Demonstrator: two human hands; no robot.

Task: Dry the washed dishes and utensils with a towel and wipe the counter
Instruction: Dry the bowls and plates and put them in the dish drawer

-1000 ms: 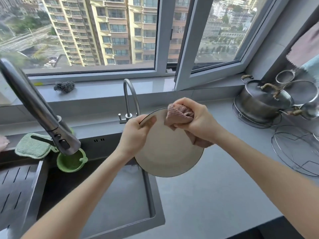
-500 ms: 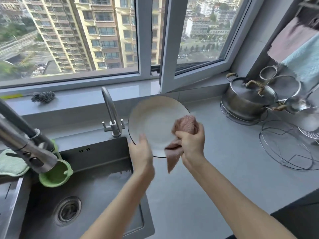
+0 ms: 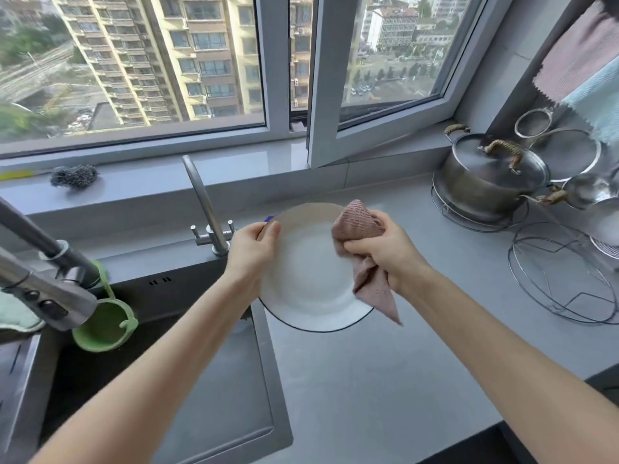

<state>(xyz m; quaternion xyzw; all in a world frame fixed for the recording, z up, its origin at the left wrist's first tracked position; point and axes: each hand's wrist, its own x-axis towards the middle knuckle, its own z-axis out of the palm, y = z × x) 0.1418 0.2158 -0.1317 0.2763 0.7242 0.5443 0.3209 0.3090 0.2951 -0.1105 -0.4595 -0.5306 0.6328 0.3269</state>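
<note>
Since half a second before, the plate [image 3: 308, 289] had tipped flatter and come lower, to the middle of the frame. The left hand [image 3: 253, 251] had slid from its bottom edge up to its left rim. That grip was clamped on the rim, thumb on top. The right hand [image 3: 385, 254] had its grip bunched tight round the pink towel [image 3: 358, 224], which pressed on the plate's upper right rim. The plate hung in the air over where the sink [image 3: 221, 380] met the grey desk [image 3: 368, 380].

To dry it well, I think the towel should rub round the whole rim, then the middle, then the back. The left hand should turn the plate bit by bit.

At the right of the frame, a steel pot [image 3: 469, 192] had its lid [image 3: 499, 165] on, so its inside was hidden. The green cup [image 3: 104, 328] at lower left showed nothing inside.
</note>
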